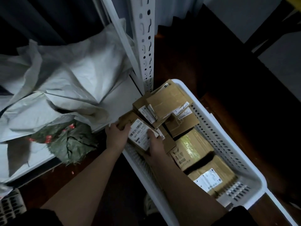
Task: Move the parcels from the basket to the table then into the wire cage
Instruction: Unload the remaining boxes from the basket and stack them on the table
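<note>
Across the upper left, crumpled grey-white sheeting (65, 79) lies in soft folds over a pale flat shelf (117, 98), with a white perforated steel upright (145, 46) rising beside it. Lower right, a long white plastic basket (228, 144), its walls pierced by rows of small slots, sits on a dark wooden floor (211, 62) and is packed with brown cardboard parcels (171, 98), boxy and taped, several bearing white printed labels; one near the middle is wrapped in glossy clear film (192, 142). Below the sheeting a bristly green wreath-like clump with small red bits (68, 141) rests at the shelf's edge. At the basket's near-left rim, a small labelled cardboard parcel (140, 134) is held between both hands: the left hand (116, 136) curls its fingers round the parcel's left end, and the right hand (154, 144) grips its right end, fingers wrapped over the label's edge.
</note>
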The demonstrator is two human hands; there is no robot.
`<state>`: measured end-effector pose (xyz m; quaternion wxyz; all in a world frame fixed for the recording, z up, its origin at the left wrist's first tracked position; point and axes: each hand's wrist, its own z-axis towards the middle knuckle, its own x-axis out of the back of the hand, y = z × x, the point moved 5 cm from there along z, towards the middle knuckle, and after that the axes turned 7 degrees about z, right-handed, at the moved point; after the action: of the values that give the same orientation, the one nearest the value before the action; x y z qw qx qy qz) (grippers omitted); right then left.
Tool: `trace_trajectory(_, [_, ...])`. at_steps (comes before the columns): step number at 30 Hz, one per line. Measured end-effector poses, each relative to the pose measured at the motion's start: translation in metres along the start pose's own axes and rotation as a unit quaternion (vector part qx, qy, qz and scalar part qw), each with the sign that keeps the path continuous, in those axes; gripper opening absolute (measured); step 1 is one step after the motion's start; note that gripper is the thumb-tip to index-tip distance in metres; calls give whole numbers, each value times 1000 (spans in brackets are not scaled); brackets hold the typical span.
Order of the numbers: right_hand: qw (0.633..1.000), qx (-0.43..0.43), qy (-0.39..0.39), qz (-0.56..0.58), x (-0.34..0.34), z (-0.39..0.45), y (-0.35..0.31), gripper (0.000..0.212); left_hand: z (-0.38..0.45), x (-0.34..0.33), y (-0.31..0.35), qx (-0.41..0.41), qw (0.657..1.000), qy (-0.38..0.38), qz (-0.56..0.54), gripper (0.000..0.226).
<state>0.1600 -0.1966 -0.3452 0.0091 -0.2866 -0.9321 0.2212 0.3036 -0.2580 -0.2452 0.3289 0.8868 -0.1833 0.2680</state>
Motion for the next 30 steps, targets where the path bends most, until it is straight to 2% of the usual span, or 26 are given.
trace_trajectory(4, [1000,18,8,-10,24,-34,-7,123,-37,5,-10,42,999,-21,-14,63])
trace_trajectory(6, [1000,22,4,-18,36,-77,-26,118,-64,10,-4,35,997,-43,-45,58])
trace_trajectory(7, [1000,25,-5,-5,42,-101,-37,110,-80,13,2,31,996,-57,-58,55])
trace_trajectory(10, [999,34,-7,12,62,-170,-71,62,-131,15,26,34,988,-104,-111,53])
trace_trajectory(12, [998,53,-6,16,83,-212,-95,46,-171,17,53,15,980,-126,-153,54])
trace_trajectory(16, [994,90,13,54,123,-281,-135,48,-238,15,113,-43,967,-162,-190,72])
trace_trajectory(19, [988,121,11,98,151,-329,-166,59,-285,6,157,-64,950,-228,-202,55])
trace_trajectory(23, [974,183,16,129,197,-393,-208,43,-360,-7,220,-127,928,-319,-144,45])
trace_trajectory(26, [968,202,20,146,228,-430,-236,59,-411,-16,265,-176,912,-359,-94,48])
trace_trajectory(27, [967,208,14,147,239,-447,-244,58,-428,-20,280,-193,907,-368,-75,51])
trace_trajectory(30, [962,234,20,142,280,-484,-262,32,-475,-32,318,-243,883,-401,-2,53])
